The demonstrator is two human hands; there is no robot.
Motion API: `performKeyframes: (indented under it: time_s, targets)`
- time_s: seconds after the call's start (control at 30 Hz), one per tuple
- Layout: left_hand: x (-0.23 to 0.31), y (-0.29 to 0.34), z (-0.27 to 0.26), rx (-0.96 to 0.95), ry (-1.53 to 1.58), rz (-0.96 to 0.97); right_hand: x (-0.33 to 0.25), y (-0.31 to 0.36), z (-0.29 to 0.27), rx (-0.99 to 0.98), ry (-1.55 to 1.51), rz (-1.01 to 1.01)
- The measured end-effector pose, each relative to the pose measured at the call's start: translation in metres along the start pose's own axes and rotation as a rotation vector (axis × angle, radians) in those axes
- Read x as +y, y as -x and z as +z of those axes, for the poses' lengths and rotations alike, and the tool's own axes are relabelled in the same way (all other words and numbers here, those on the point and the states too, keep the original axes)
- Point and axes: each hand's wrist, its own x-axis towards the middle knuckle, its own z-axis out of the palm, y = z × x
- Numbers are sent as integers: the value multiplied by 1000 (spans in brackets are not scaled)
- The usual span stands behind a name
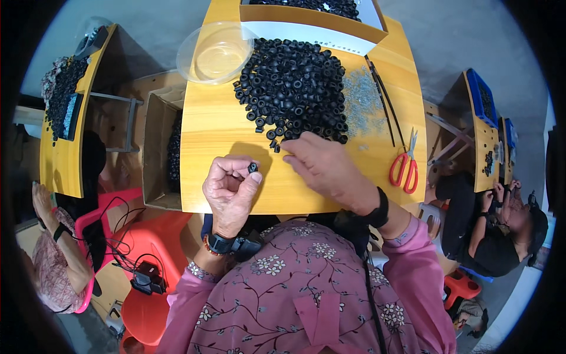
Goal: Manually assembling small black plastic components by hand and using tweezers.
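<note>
My left hand point(231, 187) is closed near the front of the wooden table, pinching a small black ring-shaped part point(253, 167) upright between thumb and fingers. My right hand point(324, 168) reaches over to the near edge of a large heap of the same small black parts point(289, 88). Its index fingertip is at a loose black part point(276, 146), and the thumb is apart from it. Nothing shows between those fingers. To the right of the heap lies a spread of tiny clear, glittering pieces point(361, 97).
Beyond the heap stand a clear round plastic tub point(219, 54) and a cardboard box point(318, 40) of black parts. Red-handled scissors point(404, 166) and thin black rods point(384, 100) lie at the right. An open carton point(160, 147) stands left of the table. Other people sit at tables on both sides.
</note>
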Motion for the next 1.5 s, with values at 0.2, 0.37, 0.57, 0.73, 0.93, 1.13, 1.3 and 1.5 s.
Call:
performKeyframes:
  time_s: [0.2, 0.37, 0.57, 0.73, 0.93, 1.13, 1.3, 1.5]
  targets:
    - [-3, 2, 0, 33, 3, 9, -14, 1, 7, -137, 277, -120]
    - [0, 0, 3, 20, -19, 11, -10, 24, 4, -111, 180, -154]
    - [-2, 0, 2, 11, -64, 1, -3, 38, 8, -2, -25, 77]
    - [-4, -1, 2, 13, -49, 19, -9, 27, 6, 20, 0, -21]
    - [-6, 0, 2, 1, -29, 15, -11, 15, 10, -146, 150, -84]
    - [-7, 0, 3, -29, 2, 7, -7, 25, 3, -68, -321, -18]
    - [-5, -2, 5, -104, -31, -5, -13, 40, -5, -25, -1210, 424]
    - [-1, -4, 28, -171, 31, -13, -9, 31, -10, 129, -1265, 393]
